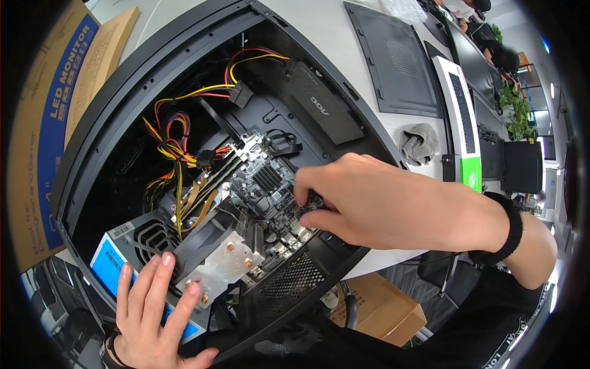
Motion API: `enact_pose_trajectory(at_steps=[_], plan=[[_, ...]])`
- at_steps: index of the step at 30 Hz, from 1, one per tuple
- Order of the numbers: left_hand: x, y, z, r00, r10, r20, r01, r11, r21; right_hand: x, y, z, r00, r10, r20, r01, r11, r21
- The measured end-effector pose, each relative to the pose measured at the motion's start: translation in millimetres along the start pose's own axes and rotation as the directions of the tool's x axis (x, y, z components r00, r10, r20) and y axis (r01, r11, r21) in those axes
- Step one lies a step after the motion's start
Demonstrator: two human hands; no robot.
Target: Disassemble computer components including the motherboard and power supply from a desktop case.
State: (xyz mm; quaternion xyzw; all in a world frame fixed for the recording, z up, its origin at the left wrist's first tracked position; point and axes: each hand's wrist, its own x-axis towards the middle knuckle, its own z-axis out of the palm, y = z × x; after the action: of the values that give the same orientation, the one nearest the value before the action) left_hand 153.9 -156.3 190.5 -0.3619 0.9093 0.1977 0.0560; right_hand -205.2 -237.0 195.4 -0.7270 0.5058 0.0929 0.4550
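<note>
Your right hand [381, 206] has its fingers [307, 184] pinched, tips hidden, on the green motherboard [270, 184]; push straight down. Left hand [153, 313] lies open, bracing the grey power supply box [132, 240].

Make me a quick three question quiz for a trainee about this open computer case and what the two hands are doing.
1. True or false: the right hand reaches into the open black computer case with its fingertips at the dark green motherboard.
2. Which does the left hand rest on? A) the folded grey cloth B) the grey metal power supply box with a blue label C) the white and black keyboard
3. Fill in: the bundled loose wires inside the case are yellow, black and ____.

Key: 1 true; 2 B; 3 red.
</note>
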Motion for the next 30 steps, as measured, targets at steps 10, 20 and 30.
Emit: enact_pose_trajectory(at_steps=[10,20,30], plan=[[-0.2,0.3,-0.7,1.000,-0.008,0.009,0.008,1.000,-0.003,-4.5,2.8,3.7,0.987,-0.092,-0.132,0.072,0.986,-0.149],[-1.6,1.3,-0.9,1.000,-0.020,0.012,0.020,1.000,0.001,-8.1,-15.1,-2.0,0.998,-0.010,-0.064,-0.007,0.968,-0.249],[7.5,1.7,-2.0,0.996,0.044,-0.074,-0.043,0.999,0.027,-9.8,-11.3,-4.5,0.998,-0.026,-0.050,0.017,0.983,-0.181]])
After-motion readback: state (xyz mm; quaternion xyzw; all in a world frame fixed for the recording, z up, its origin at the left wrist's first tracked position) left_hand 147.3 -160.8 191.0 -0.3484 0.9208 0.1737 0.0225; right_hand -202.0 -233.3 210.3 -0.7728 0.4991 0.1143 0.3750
